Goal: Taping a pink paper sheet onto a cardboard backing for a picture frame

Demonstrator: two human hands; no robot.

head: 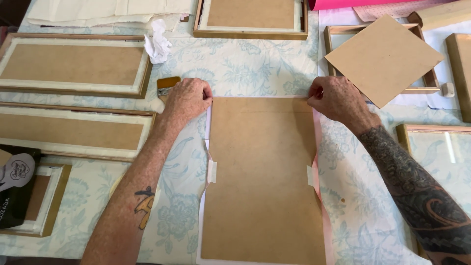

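Observation:
A tall brown backing board (262, 181) lies in front of me on a pale sheet whose white and pink edges show around it. Small tape strips hold the sheet over the board's left edge (212, 171) and right edge (310, 175). My left hand (187, 98) pinches the sheet at the board's far left corner. My right hand (336, 98) pinches it at the far right corner. Both hands rest on the floral tablecloth (245, 68).
Wooden frames with brown backs lie at the left (73, 64), (73, 131) and at the far middle (251, 18). A loose square board (383, 59) rests tilted on a frame at right. A brush (168, 85) and crumpled paper (158, 41) sit beyond my left hand.

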